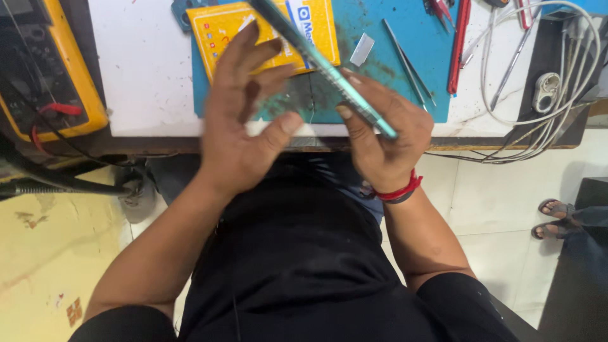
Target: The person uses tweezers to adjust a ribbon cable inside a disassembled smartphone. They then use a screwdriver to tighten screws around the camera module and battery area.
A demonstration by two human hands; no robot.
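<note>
Two hands work over the near edge of the surface (145, 69). The right hand (380, 136) holds a phone (323, 63) edge-on, its thin teal side up, running from the far left down toward the near right; the fingers curl under it and the thumb presses its near end. A red band (400, 190) sits on that wrist. The left hand (244, 126) is just left of the phone, fingers spread wide and half curled, holding nothing; whether its fingertips touch the phone I cannot tell, since the frame is blurred there.

Under both hands lies a blue mat (392, 63), stained dark near its middle. On the mat's far left part rests a yellow card (221, 28), partly behind the phone. Right of the phone lie a small white slip (362, 49), then thin metal tweezers (408, 63), then a red tool (458, 47) near the mat's right edge. White cables (538, 114) loop over the right end of the surface. A yellow meter (44, 69) with a red lead stands at the far left, beside the surface. At the right, on the tiled floor (494, 202), another person's sandalled feet (557, 218) show.
</note>
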